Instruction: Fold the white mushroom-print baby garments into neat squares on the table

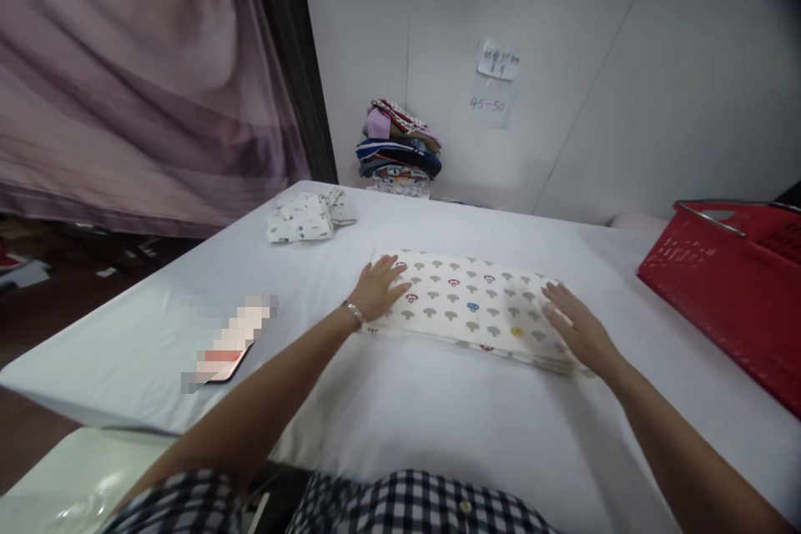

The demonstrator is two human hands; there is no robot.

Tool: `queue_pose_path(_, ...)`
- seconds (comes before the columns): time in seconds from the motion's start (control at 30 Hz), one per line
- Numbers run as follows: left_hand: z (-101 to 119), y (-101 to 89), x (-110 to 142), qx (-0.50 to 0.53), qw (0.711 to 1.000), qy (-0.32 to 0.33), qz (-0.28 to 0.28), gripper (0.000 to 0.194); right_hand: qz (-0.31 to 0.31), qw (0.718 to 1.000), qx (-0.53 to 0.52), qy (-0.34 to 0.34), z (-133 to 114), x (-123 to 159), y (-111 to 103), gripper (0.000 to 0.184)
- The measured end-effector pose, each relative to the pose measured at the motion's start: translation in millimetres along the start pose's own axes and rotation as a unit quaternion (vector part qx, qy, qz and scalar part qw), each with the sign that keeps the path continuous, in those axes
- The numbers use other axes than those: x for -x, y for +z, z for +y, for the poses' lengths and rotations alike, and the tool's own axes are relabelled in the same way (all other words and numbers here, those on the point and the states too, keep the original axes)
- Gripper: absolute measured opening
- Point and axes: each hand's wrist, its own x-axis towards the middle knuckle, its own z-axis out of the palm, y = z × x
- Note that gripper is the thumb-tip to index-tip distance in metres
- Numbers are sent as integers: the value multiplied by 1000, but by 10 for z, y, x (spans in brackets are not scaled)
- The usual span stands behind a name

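Note:
A white cloth (463, 300) printed with small mushrooms, mostly grey with a few red, blue and yellow, lies folded into a long flat strip on the white-covered table (450, 409). On its left end rests my left hand (378, 290), fingers spread and palm down, a bracelet at the wrist. My right hand (581, 329) lies flat at the right end, its fingertips on the cloth's edge. Neither hand grips anything. Several folded layers show along the near edge of the cloth.
A crumpled white patterned cloth (304, 217) sits at the table's far left. A phone (229, 346), partly blurred, lies at left. On the right stands a red plastic basket (726, 284). Folded clothes (399, 146) are stacked behind the table against the wall. A pink curtain (143, 83) hangs at left.

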Motion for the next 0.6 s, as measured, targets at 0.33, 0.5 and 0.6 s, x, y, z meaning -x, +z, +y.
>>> queue_pose_path(0.33,-402,432,-481,-84,985,-103,-107,63,-132,967,167,141,548,-508,557,57)
queue_pose_path(0.5,-186,451,-646,-106,984,-77,-122,68,-99,977,178,66,265,-634,543,62)
queue_pose_path(0.6,20,552,-861,-141,983,34,-111,72,-105,981,163,-28,-23,-888,614,66)
